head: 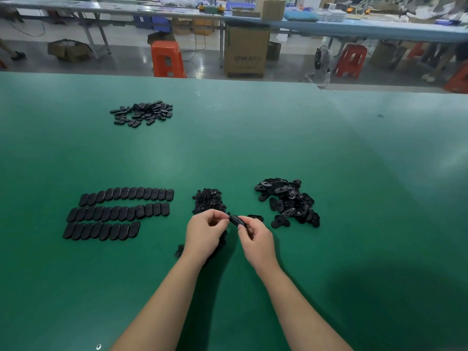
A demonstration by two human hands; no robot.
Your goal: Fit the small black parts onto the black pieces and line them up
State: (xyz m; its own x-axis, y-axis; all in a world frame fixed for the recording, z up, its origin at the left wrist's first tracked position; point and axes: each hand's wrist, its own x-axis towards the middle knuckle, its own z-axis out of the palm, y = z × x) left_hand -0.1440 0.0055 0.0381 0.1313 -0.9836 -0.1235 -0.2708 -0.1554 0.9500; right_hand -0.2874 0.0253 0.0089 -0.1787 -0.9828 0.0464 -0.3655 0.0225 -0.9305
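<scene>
Both the left hand (206, 230) and right hand (254, 233) pinch one piece (237, 220); a skewed press could drop the part toward the heap (209, 201) at 12 o'clock.

Bright, even overhead light fills the scene. Pale glare spreads across the green table (253, 153), strongest toward the right side, and a soft dark shadow pools at lower right. Wide-angle distortion bows the table's far edge, and the background benches look soft and slightly blurred.

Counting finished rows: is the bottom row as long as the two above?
No, the bottom row stops well short of the two rows above.
</scene>
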